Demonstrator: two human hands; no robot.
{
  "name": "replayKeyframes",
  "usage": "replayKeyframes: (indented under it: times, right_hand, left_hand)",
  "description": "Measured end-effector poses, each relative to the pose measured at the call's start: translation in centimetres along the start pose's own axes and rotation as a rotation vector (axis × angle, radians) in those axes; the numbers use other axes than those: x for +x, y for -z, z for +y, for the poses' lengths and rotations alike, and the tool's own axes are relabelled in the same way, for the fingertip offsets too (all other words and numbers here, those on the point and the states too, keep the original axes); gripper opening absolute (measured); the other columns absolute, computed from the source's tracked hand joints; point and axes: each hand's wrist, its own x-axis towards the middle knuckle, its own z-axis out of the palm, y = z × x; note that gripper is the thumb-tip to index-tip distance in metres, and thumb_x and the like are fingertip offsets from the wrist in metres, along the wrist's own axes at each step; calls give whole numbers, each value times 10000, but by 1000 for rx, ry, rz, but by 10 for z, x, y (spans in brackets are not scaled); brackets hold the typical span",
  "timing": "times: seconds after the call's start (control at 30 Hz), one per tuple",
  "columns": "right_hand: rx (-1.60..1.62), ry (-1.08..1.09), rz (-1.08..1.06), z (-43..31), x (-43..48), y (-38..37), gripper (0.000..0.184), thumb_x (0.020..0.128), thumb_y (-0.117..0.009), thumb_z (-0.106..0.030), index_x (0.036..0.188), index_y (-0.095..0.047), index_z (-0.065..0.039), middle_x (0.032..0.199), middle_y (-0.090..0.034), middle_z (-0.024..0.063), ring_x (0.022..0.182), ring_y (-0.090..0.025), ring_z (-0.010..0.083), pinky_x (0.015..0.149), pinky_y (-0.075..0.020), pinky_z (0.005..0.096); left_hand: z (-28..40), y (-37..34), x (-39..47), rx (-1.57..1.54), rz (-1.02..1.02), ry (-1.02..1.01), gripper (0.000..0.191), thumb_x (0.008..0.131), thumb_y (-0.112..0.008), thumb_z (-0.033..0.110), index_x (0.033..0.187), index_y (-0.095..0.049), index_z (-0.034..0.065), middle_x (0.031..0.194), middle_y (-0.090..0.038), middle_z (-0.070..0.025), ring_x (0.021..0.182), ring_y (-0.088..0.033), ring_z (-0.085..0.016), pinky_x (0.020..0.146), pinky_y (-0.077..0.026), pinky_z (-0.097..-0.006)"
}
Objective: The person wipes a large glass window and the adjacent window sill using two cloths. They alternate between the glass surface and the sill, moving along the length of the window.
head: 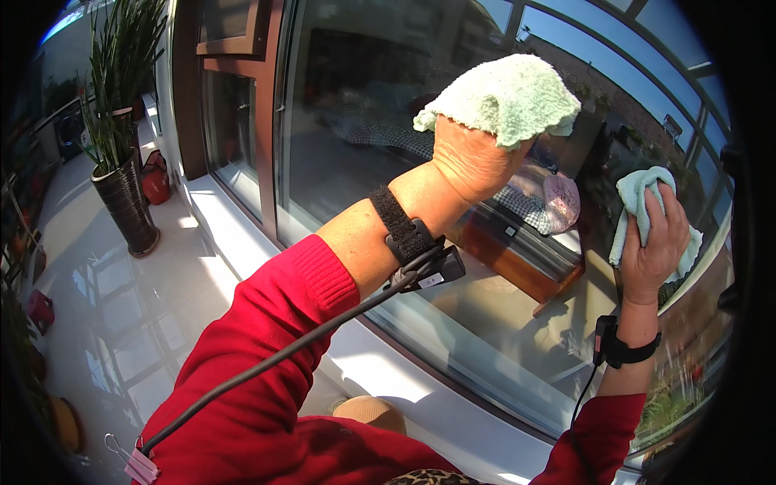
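Note:
My left hand (476, 154) is raised in front of a large window pane (357, 200). A pale green terry cloth (509, 97) covers its fingers, so their grip is hidden. To the right, my right hand (658, 254) holds a folded light blue-green cloth (633, 197) up at the right part of the glass, with loose corners hanging out. Whether either cloth presses on the pane is hard to tell. Each wrist wears a black strap with a small device, and a thick cable (291, 348) runs along my left sleeve.
A white sill (388, 370) runs below the brown window frame (267, 121). On the left, a tall dark pot (126, 200) with a snake plant stands on glossy floor tiles, beside a red bag-like object (156, 179). A bed-like wooden piece (521, 260) shows through the glass.

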Motion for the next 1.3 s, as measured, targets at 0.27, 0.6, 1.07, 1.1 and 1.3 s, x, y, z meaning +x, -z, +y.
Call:
replayKeyframes:
  times: [0.27, 0.6, 1.07, 1.1, 1.3]
  right_hand:
    - [60, 20, 23, -2, 2, 1, 529, 765, -765, -35, 1258, -600, -132, 1315, -599, 91, 1182, -567, 304, 991, -404, 413]
    - [40, -31, 22, -6, 1, 1, 534, 751, -768, -39, 1244, -605, -163, 1311, -601, 74, 1162, -575, 301, 977, -398, 415]
    - [-106, -220, 71, -72, 29, -38, 465, 832, -730, -180, 1269, -571, -151, 1340, -550, 84, 1189, -506, 343, 1003, -372, 480]
    - [-81, -235, 96, -84, 40, -48, 455, 838, -725, -186, 1266, -572, -163, 1355, -532, 57, 1201, -485, 331, 1009, -363, 476]
    - [-105, -246, 131, -172, 128, -132, 479, 784, -767, -233, 1227, -584, -225, 1331, -512, -25, 1205, -453, 259, 968, -366, 433]
  left_hand:
    - [29, -26, -1, -54, -310, 2, 302, 716, -685, 196, 1013, -696, 141, 1026, -676, -100, 923, -662, -313, 784, -528, -428]
    - [25, 42, -65, -267, -335, 91, 298, 787, -717, 111, 1082, -678, 113, 1055, -688, -77, 962, -654, -308, 834, -527, -386]
    - [68, 351, -302, -526, 153, 1949, 352, 966, -563, 84, 1307, -514, 8, 1142, -651, -107, 1006, -656, -215, 896, -547, -351]
    - [66, 361, -314, -420, 182, 2044, 356, 973, -542, 77, 1319, -502, 5, 1160, -645, -112, 1021, -655, -223, 902, -547, -358]
    - [43, 383, -345, -396, 13, 2029, 334, 941, -582, 78, 1260, -540, -16, 1080, -656, -116, 940, -657, -197, 815, -543, -318]
